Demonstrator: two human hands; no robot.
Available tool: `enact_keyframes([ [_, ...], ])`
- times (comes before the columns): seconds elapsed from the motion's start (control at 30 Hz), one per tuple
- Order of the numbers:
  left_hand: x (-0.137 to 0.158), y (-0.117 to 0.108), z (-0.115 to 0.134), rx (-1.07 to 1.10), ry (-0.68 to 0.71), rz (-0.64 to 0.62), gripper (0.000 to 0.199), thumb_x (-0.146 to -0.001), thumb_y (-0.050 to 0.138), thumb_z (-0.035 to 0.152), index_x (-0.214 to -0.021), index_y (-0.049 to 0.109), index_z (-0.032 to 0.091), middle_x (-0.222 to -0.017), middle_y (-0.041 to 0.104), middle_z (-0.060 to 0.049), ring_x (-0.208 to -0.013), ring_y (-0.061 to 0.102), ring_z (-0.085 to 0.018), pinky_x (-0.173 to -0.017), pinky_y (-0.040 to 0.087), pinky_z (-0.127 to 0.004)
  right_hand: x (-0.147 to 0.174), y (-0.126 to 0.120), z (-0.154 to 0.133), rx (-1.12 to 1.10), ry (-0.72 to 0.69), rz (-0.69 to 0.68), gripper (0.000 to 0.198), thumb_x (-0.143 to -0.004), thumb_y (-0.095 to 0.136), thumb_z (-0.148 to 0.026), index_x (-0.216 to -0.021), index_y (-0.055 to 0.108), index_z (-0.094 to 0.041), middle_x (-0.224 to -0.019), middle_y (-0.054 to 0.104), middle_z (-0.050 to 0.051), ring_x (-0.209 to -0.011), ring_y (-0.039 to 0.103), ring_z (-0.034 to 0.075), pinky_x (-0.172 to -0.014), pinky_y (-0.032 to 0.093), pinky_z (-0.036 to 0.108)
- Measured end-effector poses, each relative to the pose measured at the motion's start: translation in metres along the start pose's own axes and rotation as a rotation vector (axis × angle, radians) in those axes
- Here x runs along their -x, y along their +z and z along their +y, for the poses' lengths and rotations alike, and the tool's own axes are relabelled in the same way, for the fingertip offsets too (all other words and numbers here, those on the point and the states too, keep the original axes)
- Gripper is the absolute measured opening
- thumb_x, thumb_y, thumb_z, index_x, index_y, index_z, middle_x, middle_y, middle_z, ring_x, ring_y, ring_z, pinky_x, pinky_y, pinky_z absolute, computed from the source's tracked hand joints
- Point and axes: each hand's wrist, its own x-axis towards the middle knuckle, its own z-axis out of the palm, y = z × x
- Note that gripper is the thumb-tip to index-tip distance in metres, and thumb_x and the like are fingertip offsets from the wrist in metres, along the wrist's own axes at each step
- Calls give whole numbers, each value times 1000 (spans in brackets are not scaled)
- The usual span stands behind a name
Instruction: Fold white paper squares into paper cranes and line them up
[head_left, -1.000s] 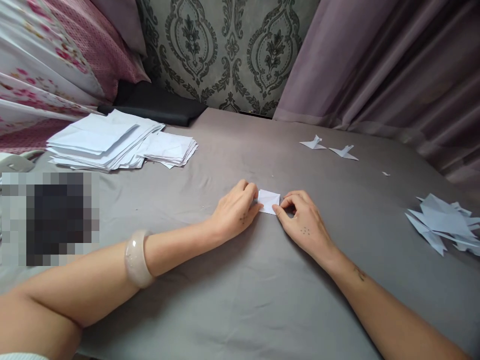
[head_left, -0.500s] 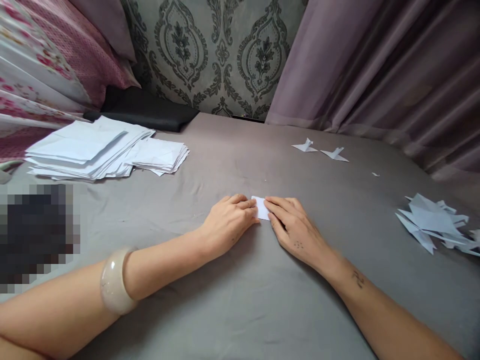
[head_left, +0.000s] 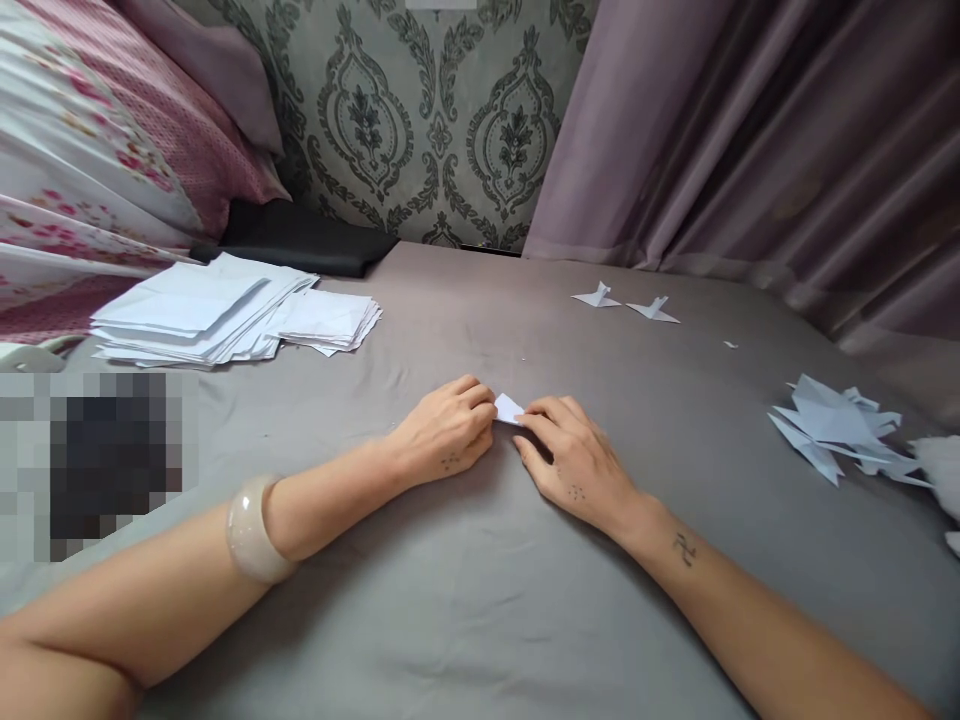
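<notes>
A small folded piece of white paper [head_left: 508, 408] lies low over the bed sheet between my hands, with a pointed top edge showing. My left hand [head_left: 450, 425] is closed on its left end, fingertips and thumb pinched together there; that end of the paper is hidden. At the right corner, the fingertips of my right hand [head_left: 577, 450] touch the paper. The right thumb is spread apart from the fingers, below the paper. A pale bangle [head_left: 255, 530] sits on my left forearm.
Stacked larger white sheets [head_left: 180, 305] and a smaller paper stack [head_left: 330, 318] lie at the left. Two folded paper birds [head_left: 598, 296] rest at the back right, and a pile of folded paper pieces [head_left: 840, 430] at the right. A black flat item [head_left: 307, 235] borders the wall.
The paper, flat and nearly square before, now shows a pointed shape. My left fingers have curled into a pinch, and my right thumb has spread away from the paper. The view has shifted slightly.
</notes>
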Motion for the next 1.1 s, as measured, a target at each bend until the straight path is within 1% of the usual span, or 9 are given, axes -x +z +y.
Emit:
enact_keyframes([
  [0.1, 3, 0, 5, 55, -110, 64, 20, -83, 46, 14, -85, 66, 15, -95, 65, -11, -89, 55, -22, -78, 49, -33, 1, 0, -1, -38, 10, 7, 24, -93, 45, -22, -100, 67, -22, -100, 64, 8, -93, 54, 22, -79, 48, 36],
  [0.2, 5, -1, 10, 119, -191, 99, 17, -81, 51, 19, -84, 67, 17, -97, 65, -10, -91, 55, -22, -79, 49, -34, -2, 1, 4, -124, 89, 19, 20, -93, 48, -26, -94, 68, -24, -99, 64, 6, -93, 55, 21, -77, 48, 34],
  [0.3, 6, 0, 11, 189, -268, 107, 17, -83, 53, 26, -83, 68, 17, -100, 64, -9, -93, 54, -22, -78, 49, -34, -6, 3, 9, -212, 158, 19, 17, -91, 52, -29, -89, 67, -24, -98, 63, 5, -93, 56, 20, -79, 47, 34],
  [0.43, 5, 4, 6, 354, -409, 106, 21, -88, 53, 31, -79, 67, 17, -95, 64, -8, -90, 53, -20, -80, 47, -34, -10, 4, 12, -271, 199, 14, 17, -91, 50, -28, -88, 66, -23, -100, 62, 5, -96, 56, 20, -83, 46, 34],
  [0.57, 3, 6, 2, 502, -540, 87, 22, -86, 56, 35, -76, 64, 17, -91, 60, -7, -87, 55, -20, -79, 46, -35, -11, 7, 13, -315, 246, 25, 17, -90, 50, -29, -84, 65, -23, -100, 61, 5, -91, 58, 18, -81, 46, 33],
  [0.7, 1, 5, 1, 512, -598, 69, 24, -85, 56, 37, -74, 61, 17, -89, 57, -7, -88, 54, -21, -80, 46, -37, -14, 8, 14, -323, 290, 31, 17, -88, 51, -29, -78, 63, -22, -98, 60, 5, -86, 59, 17, -76, 46, 31],
  [0.8, 0, 4, 2, 519, -629, 50, 22, -84, 57, 36, -73, 59, 17, -90, 56, -7, -89, 53, -21, -80, 46, -37, -19, 7, 14, -330, 330, -7, 20, -87, 52, -32, -74, 62, -21, -97, 60, 4, -77, 58, 15, -72, 46, 31],
  [0.97, -1, 3, 4, 487, -614, 48, 24, -87, 53, 32, -70, 57, 16, -89, 55, -7, -92, 51, -22, -84, 44, -38, -27, 4, 15, -326, 380, -81, 23, -84, 54, -35, -67, 60, -21, -93, 60, 3, -70, 56, 14, -70, 46, 32],
  [1.1, -2, 3, 5, 459, -585, 46, 24, -88, 51, 31, -71, 59, 16, -89, 55, -8, -92, 50, -22, -86, 42, -39, -28, 6, 16, -333, 398, -42, 23, -83, 56, -36, -66, 61, -21, -92, 59, 4, -70, 57, 14, -71, 46, 32],
])
